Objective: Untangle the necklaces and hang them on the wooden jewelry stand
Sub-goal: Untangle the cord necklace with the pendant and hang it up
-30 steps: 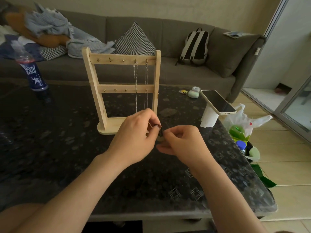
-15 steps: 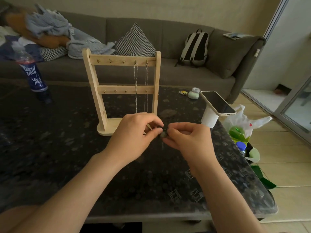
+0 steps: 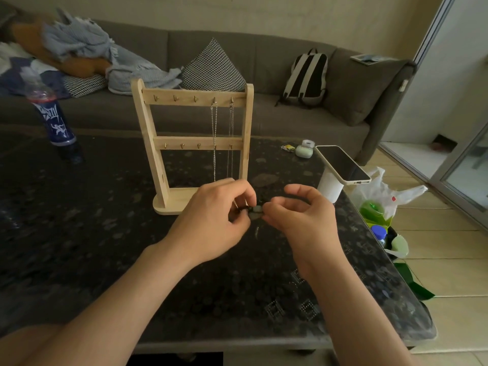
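A wooden jewelry stand [image 3: 155, 133] with two rows of small hooks stands on the dark table [image 3: 79, 233]. Two thin silver chains [image 3: 214, 133] hang from the two rightmost top hooks. Just in front of the stand's base, my left hand [image 3: 211, 220] and my right hand [image 3: 301, 217] meet. Both pinch a dark corded necklace with a pale green pendant [image 3: 256, 208] between their fingertips. Its cord is mostly hidden against the dark tabletop.
A phone [image 3: 343, 165] lies on a white holder at the table's right edge, with a small green case [image 3: 304, 150] behind it. A blue bottle [image 3: 54, 120] stands far left. A grey sofa [image 3: 264, 75] with cushions and a backpack runs behind. Plastic bags [image 3: 380, 204] sit on the floor at right.
My hands have drawn slightly apart. The right hand's fingers have lifted and spread, and the pendant now shows between the fingertips.
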